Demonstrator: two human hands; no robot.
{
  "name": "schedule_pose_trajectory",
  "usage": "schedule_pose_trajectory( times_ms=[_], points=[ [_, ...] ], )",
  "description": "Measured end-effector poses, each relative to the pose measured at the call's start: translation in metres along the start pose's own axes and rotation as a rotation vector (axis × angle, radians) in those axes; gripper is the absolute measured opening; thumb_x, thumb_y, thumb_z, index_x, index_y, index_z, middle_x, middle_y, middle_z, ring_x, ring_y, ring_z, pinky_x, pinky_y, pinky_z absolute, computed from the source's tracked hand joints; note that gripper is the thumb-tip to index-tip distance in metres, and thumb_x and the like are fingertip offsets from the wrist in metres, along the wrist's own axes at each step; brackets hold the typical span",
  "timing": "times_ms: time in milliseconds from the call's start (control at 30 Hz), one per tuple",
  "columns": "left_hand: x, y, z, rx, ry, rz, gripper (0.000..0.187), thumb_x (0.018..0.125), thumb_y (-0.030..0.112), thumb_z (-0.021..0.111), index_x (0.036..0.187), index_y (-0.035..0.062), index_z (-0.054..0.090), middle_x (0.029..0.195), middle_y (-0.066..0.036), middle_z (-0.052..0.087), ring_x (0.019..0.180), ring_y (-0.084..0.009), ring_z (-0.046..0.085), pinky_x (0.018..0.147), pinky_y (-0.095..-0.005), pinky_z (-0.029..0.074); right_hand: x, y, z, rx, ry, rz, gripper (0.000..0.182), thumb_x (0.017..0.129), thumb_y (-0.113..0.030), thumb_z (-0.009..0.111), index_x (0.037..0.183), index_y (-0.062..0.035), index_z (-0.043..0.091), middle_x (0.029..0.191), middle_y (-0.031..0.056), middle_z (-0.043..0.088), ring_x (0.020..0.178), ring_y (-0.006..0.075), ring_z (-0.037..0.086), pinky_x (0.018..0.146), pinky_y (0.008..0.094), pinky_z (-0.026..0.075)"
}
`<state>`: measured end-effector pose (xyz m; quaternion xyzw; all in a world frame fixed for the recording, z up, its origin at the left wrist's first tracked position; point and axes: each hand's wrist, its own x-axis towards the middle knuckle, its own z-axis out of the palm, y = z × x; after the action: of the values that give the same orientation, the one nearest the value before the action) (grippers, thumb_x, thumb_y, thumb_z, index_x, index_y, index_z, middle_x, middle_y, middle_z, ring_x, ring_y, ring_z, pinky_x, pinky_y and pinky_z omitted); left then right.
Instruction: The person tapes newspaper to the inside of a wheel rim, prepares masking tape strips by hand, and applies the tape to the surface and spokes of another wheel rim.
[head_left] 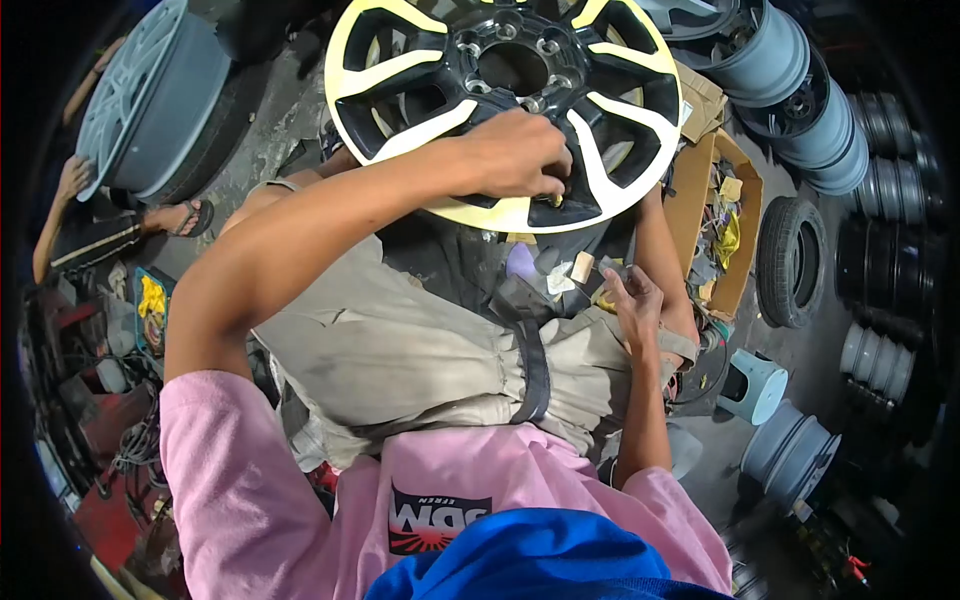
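A wheel rim [600,190] with pale yellow faces and black recesses fills the top centre, above my lap. My left hand [520,155] reaches over its near spokes, fingers curled down into a black recess. A small yellowish bit shows at those fingertips; the rest of what they hold is hidden. Nearer my right thigh, my right hand [635,300] is raised off the rim, its fingers bent around a small dark greyish piece that I cannot identify. Between my knees lie a tan block [582,266], a white scrap [560,280] and a purple piece [521,261].
A cardboard box [748,200] of scraps stands right of the rim, beside a tyre [791,262]. Grey rims [775,60] are stacked behind. A light blue stool [752,386] stands lower right. At upper left, another person's hand [73,178] touches a grey rim [180,110].
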<state>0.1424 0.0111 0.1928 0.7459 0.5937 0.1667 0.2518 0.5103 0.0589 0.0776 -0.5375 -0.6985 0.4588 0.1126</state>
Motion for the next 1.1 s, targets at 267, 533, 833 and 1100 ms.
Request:
schedule_pose_trajectory(
  times_ms=[267,533,833,1100],
  points=[
    [0.021,-0.013,0.024,-0.080,-0.100,0.055,0.023,0.085,0.026,0.077,0.098,0.0080,0.081,0.091,-0.017,0.077,0.091,-0.0356,0.073,0.082,-0.0443,0.056,-0.006,0.024,0.031,0.079,0.006,-0.003,0.027,0.097,-0.023,0.076,0.093,0.0027,0.070,0.075,0.0052,0.069,0.061,0.0076,0.058,0.056,0.0251,0.048],
    [0.020,-0.005,0.018,-0.167,-0.218,-0.094,0.020,0.090,0.026,0.074,0.100,0.0094,0.081,0.095,-0.016,0.074,0.103,-0.0363,0.067,0.092,-0.0470,0.051,-0.006,-0.003,0.027,0.087,-0.033,0.018,0.028,0.103,-0.025,0.066,0.110,0.0020,0.071,0.077,0.0069,0.069,0.062,0.0101,0.061,0.058,0.0269,0.050],
    [-0.011,0.030,0.035,0.219,-0.040,0.031,0.036,0.085,0.010,0.067,0.118,-0.0046,0.067,0.089,-0.018,0.071,0.098,-0.0366,0.066,0.090,-0.0486,0.050,-0.004,-0.002,0.031,-0.163,0.076,-0.208,0.021,0.097,-0.016,0.071,0.093,0.0035,0.077,0.070,0.0118,0.061,0.061,0.0199,0.058,0.059,0.0357,0.047],
    [-0.060,0.086,0.044,0.574,-0.052,0.079,0.073,0.094,0.015,0.056,0.158,-0.0072,0.030,0.110,-0.030,0.068,0.124,-0.0447,0.055,0.119,-0.0612,0.028,0.004,0.014,0.036,-0.197,0.042,-0.171,0.025,0.093,-0.018,0.073,0.082,0.0036,0.073,0.068,0.0155,0.059,0.063,0.0259,0.055,0.062,0.0407,0.043]
  ],
)
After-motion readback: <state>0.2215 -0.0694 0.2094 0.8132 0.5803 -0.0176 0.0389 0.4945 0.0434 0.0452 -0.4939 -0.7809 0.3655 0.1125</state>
